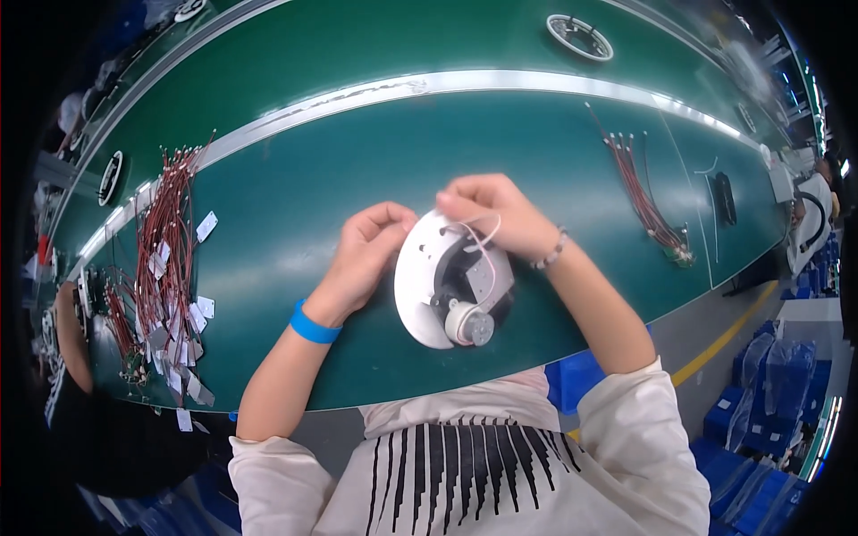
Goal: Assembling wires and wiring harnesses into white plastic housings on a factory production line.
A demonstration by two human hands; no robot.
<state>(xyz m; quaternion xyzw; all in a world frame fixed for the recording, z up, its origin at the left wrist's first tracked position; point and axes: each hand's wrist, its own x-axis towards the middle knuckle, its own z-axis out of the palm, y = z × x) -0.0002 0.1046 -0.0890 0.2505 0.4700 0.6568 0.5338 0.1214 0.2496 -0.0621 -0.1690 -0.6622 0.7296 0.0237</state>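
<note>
A white round plastic housing [418, 284] with a black inner part is in front of me, tilted over the green table. A small round motor [470, 323] sits at its lower end, beside a grey plate [487, 277]. Thin white and pink wires [490, 254] loop up from it toward my right hand. My left hand [365, 255] is closed, thumb and fingers pinched at the housing's upper left rim. Over the top edge, my right hand [492, 210] is closed too, fingertips pinched together. What lies between them is hidden.
Bundles of red-brown wires [170, 259] with white tags lie at the left; another wire bundle [645, 196] lies at the right near a black object [725, 198]. White rings [579, 37] rest beyond the pale rail [500, 82]. Another person's arm [70, 330] is at far left.
</note>
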